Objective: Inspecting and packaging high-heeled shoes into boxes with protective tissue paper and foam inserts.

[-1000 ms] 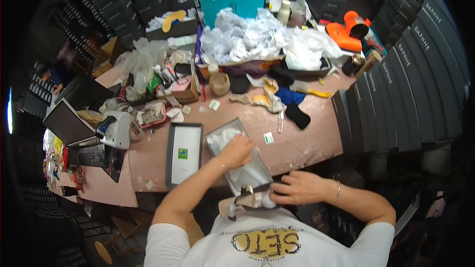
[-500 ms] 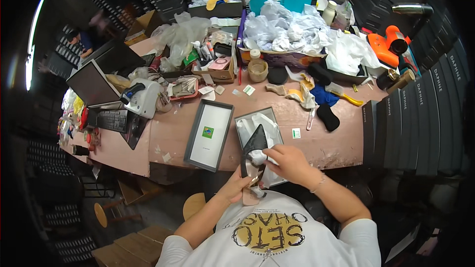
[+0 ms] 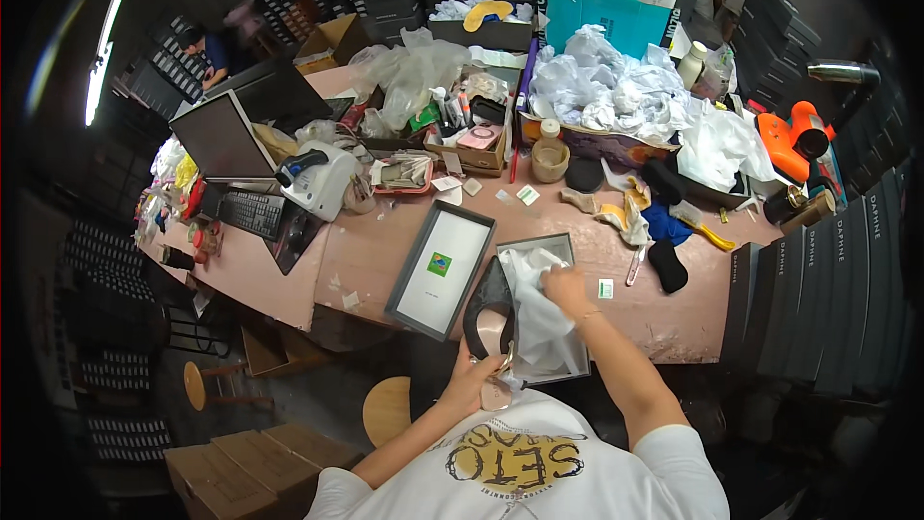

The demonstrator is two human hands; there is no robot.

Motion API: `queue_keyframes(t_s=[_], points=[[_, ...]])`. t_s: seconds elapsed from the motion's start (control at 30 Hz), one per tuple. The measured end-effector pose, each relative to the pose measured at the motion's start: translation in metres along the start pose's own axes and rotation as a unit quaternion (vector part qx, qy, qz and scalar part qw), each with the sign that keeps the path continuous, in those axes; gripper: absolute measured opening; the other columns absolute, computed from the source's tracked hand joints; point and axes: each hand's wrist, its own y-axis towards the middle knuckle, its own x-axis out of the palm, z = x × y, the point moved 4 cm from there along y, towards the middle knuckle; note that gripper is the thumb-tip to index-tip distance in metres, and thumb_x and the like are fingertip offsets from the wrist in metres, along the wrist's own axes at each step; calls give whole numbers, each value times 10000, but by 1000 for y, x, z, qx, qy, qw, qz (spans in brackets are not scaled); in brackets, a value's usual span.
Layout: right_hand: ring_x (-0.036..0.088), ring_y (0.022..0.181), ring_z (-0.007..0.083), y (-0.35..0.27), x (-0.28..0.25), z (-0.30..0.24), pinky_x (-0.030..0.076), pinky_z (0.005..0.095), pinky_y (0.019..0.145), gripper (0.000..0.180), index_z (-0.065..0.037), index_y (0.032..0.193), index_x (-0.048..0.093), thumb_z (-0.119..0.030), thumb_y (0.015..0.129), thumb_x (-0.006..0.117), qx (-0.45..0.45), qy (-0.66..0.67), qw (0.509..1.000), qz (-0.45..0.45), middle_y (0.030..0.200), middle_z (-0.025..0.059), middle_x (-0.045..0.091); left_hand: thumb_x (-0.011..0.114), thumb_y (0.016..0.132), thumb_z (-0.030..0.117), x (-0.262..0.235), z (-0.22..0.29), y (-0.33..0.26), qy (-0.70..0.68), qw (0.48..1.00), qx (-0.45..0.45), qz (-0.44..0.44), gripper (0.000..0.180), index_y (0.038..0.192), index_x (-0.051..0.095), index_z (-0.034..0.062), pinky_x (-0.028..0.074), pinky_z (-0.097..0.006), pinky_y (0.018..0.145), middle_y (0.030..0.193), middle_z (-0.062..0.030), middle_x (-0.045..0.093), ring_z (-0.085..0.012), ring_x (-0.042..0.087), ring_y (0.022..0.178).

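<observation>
Head view: the left hand [image 3: 470, 383] is closed around the rear part of a black pointed shoe [image 3: 491, 291], toe directed away from the body. The shoe is held at the near left side of an open grey box [image 3: 558, 243] on the pink table [image 3: 664, 327]. The right hand [image 3: 565, 291] is over the box, fingers bent against white tissue paper [image 3: 541, 327]; whether they pinch it cannot be told.

Markings: the box lid [image 3: 419, 313], inner face up, carries a green square sticker [image 3: 439, 264] and one small printed line. Stacked dark boxes [image 3: 808, 270] at right bear pale lettering on their ends. The white T-shirt [image 3: 515, 462] shows a yellow-and-black print — inverted in this view.

Surroundings: a black pad [image 3: 668, 266], a yellow-handled brush [image 3: 712, 235] and a green-and-white card [image 3: 605, 288] lie right of the box. Beyond stands a carton [image 3: 611, 142] of crumpled paper; a keyboard [image 3: 252, 213] and monitor [image 3: 223, 138] occupy the left — well apart from the hands
</observation>
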Motion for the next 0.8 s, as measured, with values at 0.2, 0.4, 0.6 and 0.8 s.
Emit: queue_keyframes(t_s=[0.2,0.4,0.6,0.8], points=[[646,917,220,21,-80,-61,405,487,850,180,-97,913,668,-198,853,532,-15,-11,996,-83,939,76,686,560,857,-49,-19,-3,3,-52,998,37,26,704,1421,209,183,513,-347,845,1195,-94,497,-188,575,994],[316,1331,354,-21,-80,-142,138,634,1065,383,-56,1274,440,-299,988,360,-78,340,928,-132,1405,235,350,349,1011,290,9,-1,1,-96,990,96,-40,434,1414,247,163,406,-374,986,1321,-57,427,-182,465,1182],[436,946,376,-20,-6,-160,349,513,792,381,11,1072,462,-335,979,332,-140,240,959,-60,973,191,462,302,971,570,10,-20,-8,-98,995,16,-16,593,1395,285,156,388,-393,1015,1341,-63,424,-211,444,1224],[457,976,418,-33,-70,-169,339,505,896,543,21,962,512,-477,980,295,-1,348,932,-105,977,246,468,331,977,541,-14,20,42,-93,994,-59,-3,468,1216,452,157,473,-433,909,1113,-88,588,-240,589,1011]])
